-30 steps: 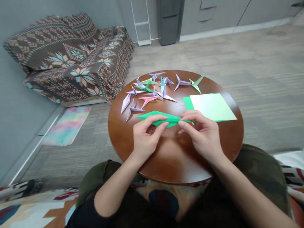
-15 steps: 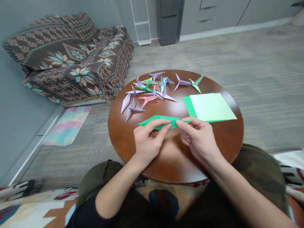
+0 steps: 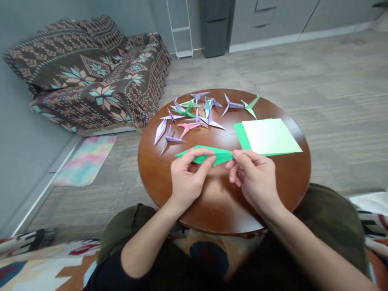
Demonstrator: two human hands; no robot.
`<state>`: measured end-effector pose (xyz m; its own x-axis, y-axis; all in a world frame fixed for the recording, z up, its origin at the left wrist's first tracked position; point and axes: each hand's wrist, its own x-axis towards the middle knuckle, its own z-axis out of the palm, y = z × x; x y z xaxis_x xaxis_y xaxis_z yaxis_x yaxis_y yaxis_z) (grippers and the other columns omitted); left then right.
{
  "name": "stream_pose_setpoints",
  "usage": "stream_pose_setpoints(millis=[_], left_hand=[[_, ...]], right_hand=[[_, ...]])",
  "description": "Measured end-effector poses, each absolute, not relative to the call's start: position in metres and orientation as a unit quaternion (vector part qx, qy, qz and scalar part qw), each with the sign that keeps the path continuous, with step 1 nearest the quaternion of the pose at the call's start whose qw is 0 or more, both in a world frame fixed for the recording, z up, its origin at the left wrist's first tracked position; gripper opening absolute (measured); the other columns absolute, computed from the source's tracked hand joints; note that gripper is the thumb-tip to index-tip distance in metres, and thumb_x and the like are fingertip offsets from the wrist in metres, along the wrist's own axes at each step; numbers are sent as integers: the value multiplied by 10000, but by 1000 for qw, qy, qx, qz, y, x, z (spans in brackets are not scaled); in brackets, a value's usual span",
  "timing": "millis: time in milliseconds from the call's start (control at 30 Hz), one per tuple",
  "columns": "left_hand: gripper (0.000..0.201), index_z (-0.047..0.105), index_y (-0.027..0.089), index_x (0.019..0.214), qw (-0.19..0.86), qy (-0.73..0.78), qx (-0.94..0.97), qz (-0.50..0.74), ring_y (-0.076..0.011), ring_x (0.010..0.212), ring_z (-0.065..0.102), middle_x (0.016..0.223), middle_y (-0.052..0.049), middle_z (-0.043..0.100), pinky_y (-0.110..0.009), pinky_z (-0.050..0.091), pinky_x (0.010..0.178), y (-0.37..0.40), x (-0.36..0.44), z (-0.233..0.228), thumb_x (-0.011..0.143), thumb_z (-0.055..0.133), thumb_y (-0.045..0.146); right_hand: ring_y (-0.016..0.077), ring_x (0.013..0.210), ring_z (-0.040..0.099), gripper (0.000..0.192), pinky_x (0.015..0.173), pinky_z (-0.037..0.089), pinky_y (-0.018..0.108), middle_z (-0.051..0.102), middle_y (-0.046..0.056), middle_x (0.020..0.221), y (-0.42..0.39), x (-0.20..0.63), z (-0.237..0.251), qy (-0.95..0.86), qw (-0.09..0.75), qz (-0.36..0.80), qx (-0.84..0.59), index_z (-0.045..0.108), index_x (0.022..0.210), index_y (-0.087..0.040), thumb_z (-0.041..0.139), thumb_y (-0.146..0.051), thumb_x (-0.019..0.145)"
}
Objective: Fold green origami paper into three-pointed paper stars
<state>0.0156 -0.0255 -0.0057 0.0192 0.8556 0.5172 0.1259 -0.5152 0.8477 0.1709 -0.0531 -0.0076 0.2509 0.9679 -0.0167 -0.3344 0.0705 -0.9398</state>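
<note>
A long, pointed piece of folded green paper (image 3: 222, 156) is held level above the near half of the round table. My left hand (image 3: 189, 173) pinches it around the middle between thumb and fingers. At its right tip, the thumb and forefinger of my right hand (image 3: 256, 171) are closed on the paper, while the other fingers curl loosely below. Part of the paper is hidden behind my left fingers. Beyond it lie several folded paper cranes in purple, green and pink, among them a pink crane (image 3: 188, 127) and a purple crane (image 3: 170, 139).
The round brown table (image 3: 224, 218) stands before my knees. A stack of pale and green paper sheets (image 3: 273, 135) lies on its right side. A light green crane (image 3: 251, 106) sits at the far edge. A covered sofa (image 3: 100, 76) stands behind on the left.
My right hand has slid slightly right along the folded paper to its tip, uncovering more green between the hands. My left hand keeps its pinch, almost unmoved.
</note>
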Motion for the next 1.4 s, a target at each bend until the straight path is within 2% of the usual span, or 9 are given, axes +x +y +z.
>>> stream_pose_setpoints(millis=[300, 600, 800, 933, 1033, 1133, 1233, 1333, 1400], left_hand=[[154, 731, 207, 967, 264, 385, 636, 614, -114, 738, 749, 923, 2, 764, -190, 634, 671, -24, 14, -15, 867, 842, 243], [228, 658, 185, 842, 332, 389, 592, 623, -121, 629, 762, 758, 24, 706, -175, 629, 596, -22, 15, -9, 846, 866, 279], [272, 628, 188, 817, 378, 375, 564, 631, -111, 589, 732, 747, 35, 687, -197, 639, 590, -20, 17, -6, 815, 886, 275], [419, 635, 235, 1099, 411, 372, 558, 617, -147, 666, 759, 840, 30, 725, -242, 664, 615, -15, 13, -10, 787, 908, 294], [575, 596, 262, 1318, 420, 368, 584, 589, -213, 875, 804, 1029, -40, 772, -310, 685, 757, -6, 0, -12, 831, 866, 406], [388, 698, 241, 1229, 414, 354, 615, 571, -262, 1152, 752, 1303, -122, 733, -332, 659, 891, 1, -16, -4, 939, 720, 498], [316, 736, 224, 1165, 462, 332, 690, 447, -242, 1047, 765, 1298, -127, 745, -317, 643, 862, -4, -20, 10, 920, 763, 421], [240, 766, 190, 1105, 476, 346, 750, 303, -197, 914, 738, 1063, -71, 795, -280, 585, 833, -17, -11, 20, 922, 771, 345], [202, 783, 171, 1052, 471, 371, 748, 283, -159, 788, 694, 883, -32, 771, -249, 540, 745, -23, -4, 20, 932, 752, 330]], right_hand=[[82, 393, 582, 234, 299, 356, 168, 721, -18, 685, -53, 169, -8, -335, 665, 517, -423, 743, 838, -198, 885, -383, 818], [99, 412, 599, 231, 301, 345, 177, 746, -1, 705, -52, 171, -8, -336, 672, 487, -445, 729, 843, -200, 872, -380, 822], [74, 412, 556, 236, 334, 326, 166, 718, -16, 681, -53, 171, -9, -332, 674, 498, -434, 737, 830, -205, 891, -381, 804], [71, 415, 527, 233, 350, 308, 184, 686, -23, 674, -52, 175, -10, -338, 680, 484, -435, 750, 850, -209, 883, -399, 823], [72, 408, 487, 223, 385, 332, 214, 620, -45, 606, -49, 187, -5, -387, 680, 433, -448, 755, 839, -208, 871, -398, 845], [90, 435, 494, 199, 428, 350, 232, 572, -48, 538, -48, 203, 5, -514, 575, 414, -484, 780, 829, -203, 862, -381, 863], [103, 522, 537, 197, 470, 392, 246, 671, -1, 704, -47, 211, 10, -597, 510, 419, -457, 795, 825, -198, 847, -381, 876], [121, 631, 590, 105, 538, 440, 248, 699, 13, 805, -45, 211, 7, -623, 509, 409, -431, 797, 840, -206, 825, -292, 895], [135, 705, 623, 60, 583, 458, 247, 706, 15, 828, -44, 208, 4, -630, 520, 390, -425, 793, 836, -214, 828, -227, 882]])
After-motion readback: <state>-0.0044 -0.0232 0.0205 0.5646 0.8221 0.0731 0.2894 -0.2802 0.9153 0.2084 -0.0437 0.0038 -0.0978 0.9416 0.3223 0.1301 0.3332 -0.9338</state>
